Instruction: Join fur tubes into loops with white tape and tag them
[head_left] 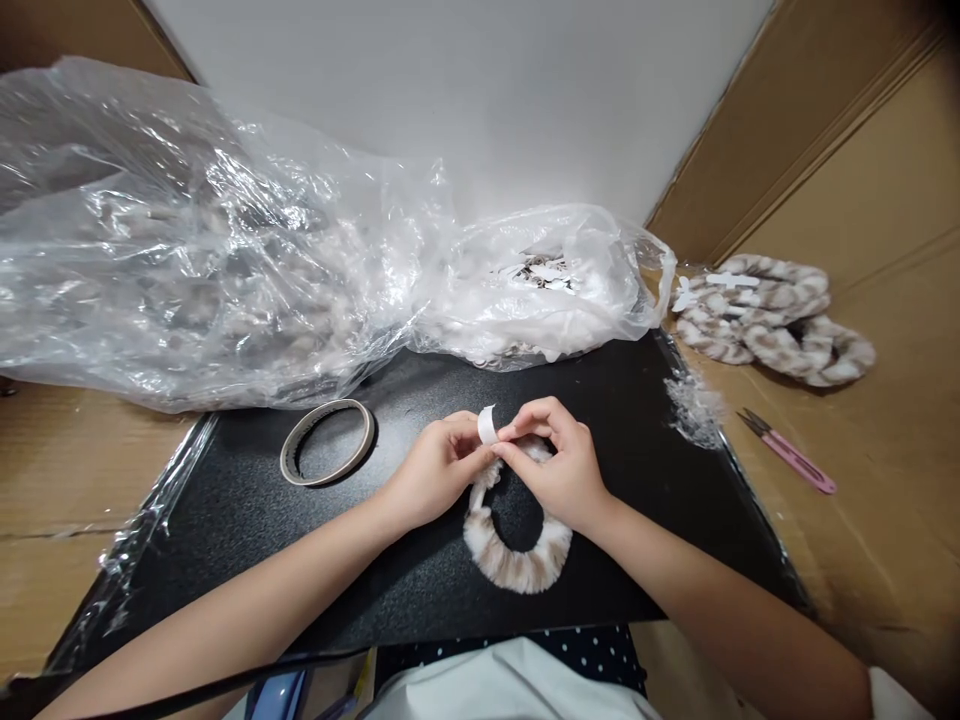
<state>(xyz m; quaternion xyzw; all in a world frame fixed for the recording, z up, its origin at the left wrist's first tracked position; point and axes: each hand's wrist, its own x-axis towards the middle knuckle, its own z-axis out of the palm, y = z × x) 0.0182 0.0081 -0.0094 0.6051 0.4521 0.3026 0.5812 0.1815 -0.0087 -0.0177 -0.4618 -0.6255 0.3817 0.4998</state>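
A furry white-and-beige headband (517, 570) lies as a loop on the black tabletop, its far end under my fingers. A small white paper tag (487, 424) stands curled up at that far end. From the left, my left hand (439, 468) pinches the tag between thumb and forefinger. My right hand (561, 465) is closed too, its thumb and fingertips pressed together at the tag's right edge, directly over the band. Where the tag meets the fur is hidden behind the fingers.
A roll of tape (328, 443) lies left of my hands. Behind stand a big clear plastic bag (225, 250) and a smaller bag with white tags (555, 285). On cardboard at right are several furry bands (787, 310), pink thread snips (791, 455) and crumpled clear scraps (695, 408).
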